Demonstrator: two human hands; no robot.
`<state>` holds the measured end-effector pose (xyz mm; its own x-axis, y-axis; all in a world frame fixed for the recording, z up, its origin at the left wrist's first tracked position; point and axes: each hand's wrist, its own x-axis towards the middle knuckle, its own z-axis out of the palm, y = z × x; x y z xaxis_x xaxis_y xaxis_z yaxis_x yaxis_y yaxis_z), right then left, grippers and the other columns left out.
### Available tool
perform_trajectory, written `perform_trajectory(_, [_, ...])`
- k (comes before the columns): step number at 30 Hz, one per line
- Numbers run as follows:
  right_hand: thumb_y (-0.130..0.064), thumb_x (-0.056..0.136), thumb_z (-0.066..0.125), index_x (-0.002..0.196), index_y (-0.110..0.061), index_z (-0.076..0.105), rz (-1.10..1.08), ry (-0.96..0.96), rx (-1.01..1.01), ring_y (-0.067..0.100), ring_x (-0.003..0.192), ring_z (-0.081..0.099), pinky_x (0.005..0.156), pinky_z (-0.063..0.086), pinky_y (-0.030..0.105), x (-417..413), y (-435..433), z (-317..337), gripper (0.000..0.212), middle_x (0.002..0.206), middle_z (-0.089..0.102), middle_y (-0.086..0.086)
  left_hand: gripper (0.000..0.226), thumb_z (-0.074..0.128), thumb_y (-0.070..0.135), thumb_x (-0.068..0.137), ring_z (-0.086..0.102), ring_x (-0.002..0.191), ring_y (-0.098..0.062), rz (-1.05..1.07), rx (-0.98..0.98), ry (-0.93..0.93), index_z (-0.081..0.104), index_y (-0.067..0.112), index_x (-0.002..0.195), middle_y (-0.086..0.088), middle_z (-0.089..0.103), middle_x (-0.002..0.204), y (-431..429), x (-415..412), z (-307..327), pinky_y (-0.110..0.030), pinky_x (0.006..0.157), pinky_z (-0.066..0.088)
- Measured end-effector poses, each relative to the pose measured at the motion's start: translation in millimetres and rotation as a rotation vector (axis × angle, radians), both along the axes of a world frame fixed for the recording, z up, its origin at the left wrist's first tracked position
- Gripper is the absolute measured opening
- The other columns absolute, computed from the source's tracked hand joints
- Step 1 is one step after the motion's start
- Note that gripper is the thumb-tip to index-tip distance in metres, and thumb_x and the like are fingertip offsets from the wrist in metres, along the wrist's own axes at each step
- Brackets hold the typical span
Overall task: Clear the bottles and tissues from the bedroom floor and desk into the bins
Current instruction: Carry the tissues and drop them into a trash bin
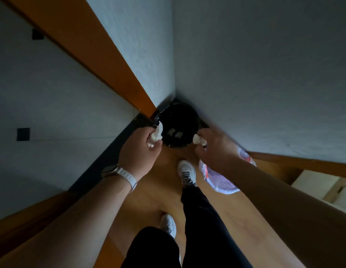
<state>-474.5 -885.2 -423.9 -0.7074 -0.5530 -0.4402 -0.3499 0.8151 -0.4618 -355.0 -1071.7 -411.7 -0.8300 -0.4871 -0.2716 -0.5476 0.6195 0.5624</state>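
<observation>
**Four tissues, two bins, two hands**

Two bins: the black bin point(187, 113), and one white-lined bin point(220, 180) just right of it. Four tissues: two loose tissues point(171, 131) lie inside the black bin. A left tissue point(155, 137) and a right tissue point(199, 140) are at its near rim, gripped by the left hand point(139, 151) and right hand point(216, 149). Two white shoes point(186, 171) stand nearer than the bin.

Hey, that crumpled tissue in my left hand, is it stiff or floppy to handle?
Probably floppy: the tissue bulges crumpled from the left hand. Likely very light, since a finger pinch holds it. Unlikely to roll; its shape looks irregular.
</observation>
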Motion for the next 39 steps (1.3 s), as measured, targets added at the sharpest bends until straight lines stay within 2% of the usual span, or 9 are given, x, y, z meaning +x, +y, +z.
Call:
perform_trajectory(2, [-0.028, 0.086, 0.057, 0.109, -0.025, 0.057, 0.009, -0.009, 0.010, 0.012, 0.080, 0.047, 0.064, 0.031, 0.024, -16, -11, -33, 0.023, 0.097, 0.053, -0.007, 0.018, 0.065, 0.028, 0.090, 0.057, 0.080, -0.008, -0.006, 0.011, -0.035, 0.062, 0.020, 0.105, 0.011, 0.058, 0.092, -8, -18, -32, -0.020, 0.066, 0.046])
perform_trajectory(8, [-0.023, 0.089, 0.054, 0.115, -0.024, 0.056, 0.055, -0.024, 0.064, 0.019, 0.098, 0.054, 0.071, 0.030, 0.025, -44, -27, -136, 0.027, 0.106, 0.054, -0.004, 0.029, 0.062, 0.020, 0.090, 0.053, 0.083, -0.001, -0.039, 0.041, -0.140, 0.060, 0.019, 0.119, 0.014, 0.055, 0.100, -19, -52, -143, -0.010, 0.064, 0.036])
perform_trajectory(13, [-0.024, 0.088, 0.053, 0.114, -0.022, 0.055, 0.068, -0.006, 0.109, 0.025, 0.100, 0.054, 0.071, 0.031, 0.027, -55, -30, -226, 0.026, 0.109, 0.054, 0.001, 0.020, 0.062, 0.020, 0.089, 0.061, 0.089, -0.019, -0.048, 0.043, -0.156, 0.061, 0.017, 0.108, 0.000, 0.063, 0.101, -31, -71, -244, -0.036, 0.074, 0.052])
perform_trajectory(17, [-0.022, 0.086, 0.054, 0.114, -0.020, 0.055, 0.040, 0.040, 0.106, 0.029, 0.099, 0.053, 0.070, 0.032, 0.030, -64, -36, -296, 0.028, 0.110, 0.054, 0.005, 0.023, 0.062, 0.022, 0.091, 0.058, 0.090, -0.018, 0.004, 0.053, -0.182, 0.060, 0.015, 0.113, 0.000, 0.062, 0.104, -38, -77, -318, -0.031, 0.073, 0.043])
perform_trajectory(20, [-0.021, 0.086, 0.055, 0.116, -0.017, 0.055, 0.033, 0.092, 0.092, 0.032, 0.099, 0.053, 0.072, 0.035, 0.033, -71, -41, -345, 0.030, 0.110, 0.053, 0.009, 0.018, 0.061, 0.024, 0.091, 0.060, 0.086, -0.018, 0.006, 0.070, -0.176, 0.060, 0.017, 0.108, 0.001, 0.064, 0.099, -39, -81, -363, -0.035, 0.072, 0.049])
perform_trajectory(23, [-0.024, 0.088, 0.057, 0.124, -0.017, 0.052, 0.026, 0.109, 0.078, 0.034, 0.102, 0.053, 0.076, 0.038, 0.034, -74, -45, -376, 0.037, 0.116, 0.052, 0.011, 0.020, 0.061, 0.025, 0.091, 0.064, 0.094, -0.018, 0.059, 0.127, -0.130, 0.059, 0.020, 0.111, 0.001, 0.066, 0.102, -40, -86, -395, -0.038, 0.081, 0.053])
perform_trajectory(30, [-0.032, 0.088, 0.056, 0.127, -0.017, 0.050, 0.096, 0.101, 0.095, 0.030, 0.109, 0.050, 0.079, 0.041, 0.035, -78, -30, -368, 0.043, 0.121, 0.050, 0.008, 0.041, 0.063, 0.029, 0.090, 0.054, 0.119, -0.009, 0.121, 0.175, -0.104, 0.054, 0.024, 0.130, 0.001, 0.058, 0.130, -42, -97, -383, -0.030, 0.094, 0.046])
perform_trajectory(34, [-0.035, 0.085, 0.058, 0.124, -0.017, 0.053, 0.188, 0.121, 0.127, 0.029, 0.106, 0.052, 0.081, 0.043, 0.037, -84, -23, -340, 0.043, 0.119, 0.054, 0.007, 0.042, 0.062, 0.027, 0.092, 0.052, 0.120, -0.016, -0.050, 0.103, -0.158, 0.053, 0.020, 0.133, 0.000, 0.054, 0.133, -41, -90, -346, -0.024, 0.091, 0.039])
perform_trajectory(39, [-0.041, 0.085, 0.054, 0.122, -0.016, 0.055, 0.287, 0.171, 0.121, 0.030, 0.106, 0.053, 0.085, 0.045, 0.041, -89, -27, -288, 0.045, 0.118, 0.056, 0.007, 0.045, 0.062, 0.031, 0.091, 0.052, 0.120, -0.023, -0.230, -0.007, -0.148, 0.055, 0.013, 0.132, -0.004, 0.056, 0.132, -44, -88, -292, -0.034, 0.097, 0.044])
